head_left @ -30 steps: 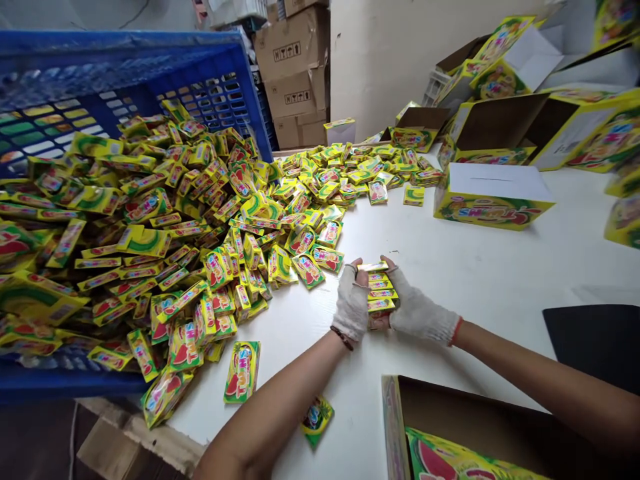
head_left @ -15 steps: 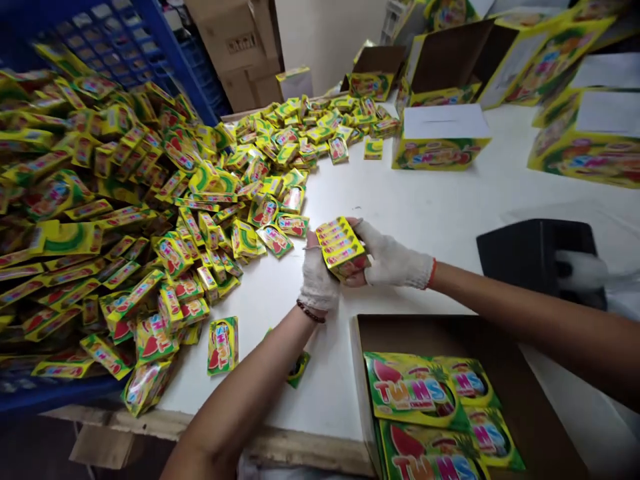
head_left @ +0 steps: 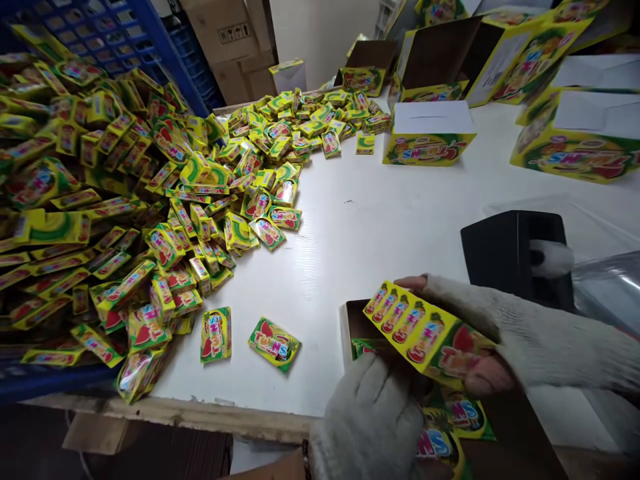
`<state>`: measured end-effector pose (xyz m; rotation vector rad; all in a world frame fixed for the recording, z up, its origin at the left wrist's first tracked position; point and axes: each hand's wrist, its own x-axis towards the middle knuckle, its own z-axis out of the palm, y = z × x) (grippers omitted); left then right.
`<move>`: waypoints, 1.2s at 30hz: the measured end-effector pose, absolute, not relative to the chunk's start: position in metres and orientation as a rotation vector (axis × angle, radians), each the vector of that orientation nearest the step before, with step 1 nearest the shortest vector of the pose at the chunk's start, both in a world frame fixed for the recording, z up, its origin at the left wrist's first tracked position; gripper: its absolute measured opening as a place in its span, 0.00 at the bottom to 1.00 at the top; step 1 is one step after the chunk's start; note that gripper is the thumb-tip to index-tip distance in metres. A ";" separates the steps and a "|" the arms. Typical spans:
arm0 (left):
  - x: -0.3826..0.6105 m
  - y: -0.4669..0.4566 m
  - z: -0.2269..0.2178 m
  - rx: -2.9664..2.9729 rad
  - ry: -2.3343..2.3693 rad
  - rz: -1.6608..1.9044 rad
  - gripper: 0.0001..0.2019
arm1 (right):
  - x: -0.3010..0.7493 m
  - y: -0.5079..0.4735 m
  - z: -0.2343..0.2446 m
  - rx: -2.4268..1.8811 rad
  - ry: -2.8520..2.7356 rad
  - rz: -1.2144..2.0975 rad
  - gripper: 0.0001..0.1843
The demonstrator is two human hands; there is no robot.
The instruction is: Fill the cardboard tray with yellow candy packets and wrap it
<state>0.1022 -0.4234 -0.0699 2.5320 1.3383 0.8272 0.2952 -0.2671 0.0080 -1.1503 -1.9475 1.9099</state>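
Note:
My right hand [head_left: 495,353], in a white knit glove with bare fingertips, grips a row of small yellow-green "TWINS" candy boxes [head_left: 425,333] lined up side by side. The row hangs tilted above an open brown carton [head_left: 520,433]. More TWINS packs [head_left: 435,443] lie flat inside that carton. Also gloved, my left hand [head_left: 373,420] is at the carton's near left side, its fingers bent down and close together. The held row and the carton hide those fingertips, so what they grip is out of sight. Two single candy boxes [head_left: 275,343] lie on the table to the left.
A large heap of candy boxes [head_left: 185,193] spills from a blue plastic crate [head_left: 140,40] across the white table [head_left: 345,233]. Printed display boxes [head_left: 430,133] stand at the back right. A black tape dispenser [head_left: 515,253] and clear plastic [head_left: 615,287] are on the right.
Both hands have moved from mid-table toward me and right, over the carton. The row of candy boxes, earlier between both hands, is now in my right hand; my left has let go.

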 end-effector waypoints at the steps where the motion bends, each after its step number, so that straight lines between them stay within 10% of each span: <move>1: 0.102 -0.426 -0.074 2.545 1.350 0.862 0.27 | 0.292 -0.265 0.008 -1.127 -2.015 1.936 0.46; 22: 0.103 -0.434 -0.077 2.466 1.408 0.880 0.32 | 0.253 -0.229 -0.003 -1.074 -2.084 2.544 0.29; 36: 0.108 -0.438 -0.079 2.451 1.431 0.921 0.29 | 0.238 -0.256 -0.007 -1.475 -2.681 1.541 0.19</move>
